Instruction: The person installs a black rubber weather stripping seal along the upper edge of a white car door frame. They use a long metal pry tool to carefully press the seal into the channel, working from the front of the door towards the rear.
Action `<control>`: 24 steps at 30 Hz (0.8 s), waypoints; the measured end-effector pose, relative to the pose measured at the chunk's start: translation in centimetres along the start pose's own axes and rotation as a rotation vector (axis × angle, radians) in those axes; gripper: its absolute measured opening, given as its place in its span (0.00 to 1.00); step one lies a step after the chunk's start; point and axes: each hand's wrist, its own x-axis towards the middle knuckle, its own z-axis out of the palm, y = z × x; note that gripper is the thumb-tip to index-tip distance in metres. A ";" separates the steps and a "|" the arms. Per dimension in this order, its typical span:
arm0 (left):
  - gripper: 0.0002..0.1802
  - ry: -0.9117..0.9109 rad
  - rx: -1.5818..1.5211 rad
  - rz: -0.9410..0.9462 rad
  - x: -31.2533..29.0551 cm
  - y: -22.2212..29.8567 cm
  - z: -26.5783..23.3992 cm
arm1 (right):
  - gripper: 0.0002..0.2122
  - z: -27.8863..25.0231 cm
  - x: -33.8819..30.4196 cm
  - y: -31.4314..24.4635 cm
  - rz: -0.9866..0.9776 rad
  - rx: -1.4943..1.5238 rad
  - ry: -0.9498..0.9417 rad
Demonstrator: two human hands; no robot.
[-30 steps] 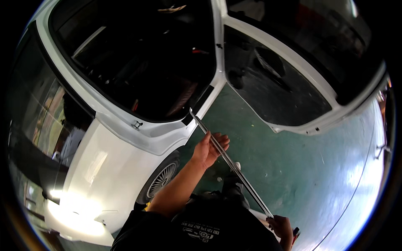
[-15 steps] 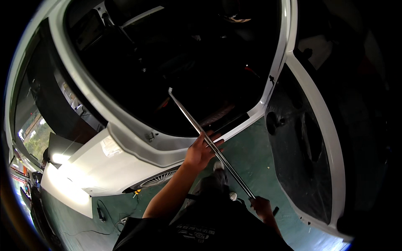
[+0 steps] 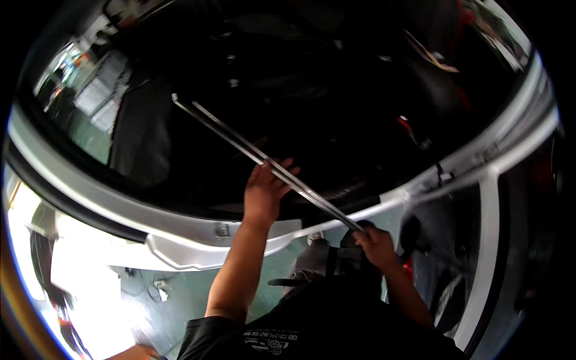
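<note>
the left hand (image 3: 264,195) reaches up with fingers loosely curled against the middle of a long metal rod (image 3: 264,161), steadying it from below, while the right hand (image 3: 377,245) grips the rod's lower end in a closed fist. the rod — thin, shiny, seemingly two strips side by side — slants from the right hand up and to the left, its far tip deep in the dark car interior (image 3: 336,90). around them curve the white car body (image 3: 198,243) and its open door frame (image 3: 498,162), with green floor (image 3: 198,294) showing below — details inside the cabin are too dark to tell.
</note>
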 end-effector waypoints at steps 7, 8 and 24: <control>0.20 0.122 -0.092 0.127 3.2 4.8 2.0 | 0.11 -6.7 12.9 -4.5 -0.228 0.066 -0.042; 0.19 0.149 -0.102 0.122 3.4 4.8 1.9 | 0.11 -6.8 14.6 -4.4 -0.150 0.155 -0.088; 0.22 0.364 -0.097 0.446 6.6 -4.0 1.4 | 0.08 -0.8 32.1 0.4 -0.320 0.172 -0.380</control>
